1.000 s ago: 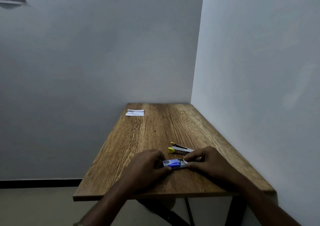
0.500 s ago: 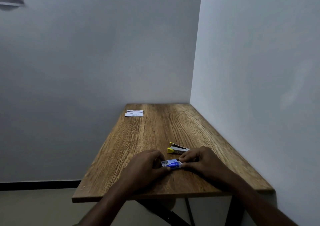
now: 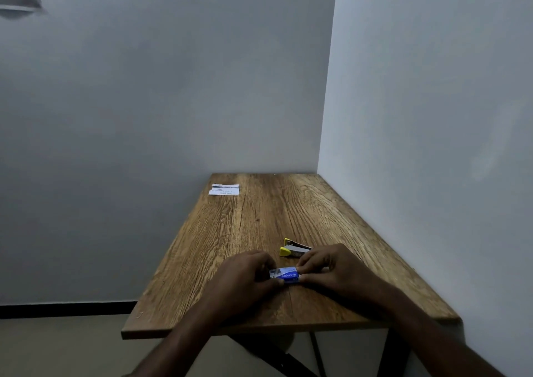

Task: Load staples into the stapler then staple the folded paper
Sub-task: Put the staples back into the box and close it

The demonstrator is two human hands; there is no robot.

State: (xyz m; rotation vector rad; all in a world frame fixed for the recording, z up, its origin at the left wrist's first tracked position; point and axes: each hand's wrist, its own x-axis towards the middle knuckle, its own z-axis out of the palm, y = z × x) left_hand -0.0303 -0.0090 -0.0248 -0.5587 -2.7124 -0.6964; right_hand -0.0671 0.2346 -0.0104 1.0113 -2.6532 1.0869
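Small blue printed cardboard staple box (image 3: 284, 275), rectangular, long axis left-right, low over the near middle of the wood-grain counter (image 3: 259, 221). Pinched at left end by left hand (image 3: 245, 278), at right end by right hand (image 3: 331, 270), fingers of both curled closed on it. Stapler (image 3: 294, 249) just beyond, yellow plastic ends, grey metal body, wedge-shaped, long axis running left to right, partly hidden by right fingers. Folded paper (image 3: 224, 189) white, flat, printed, far left corner, well apart.
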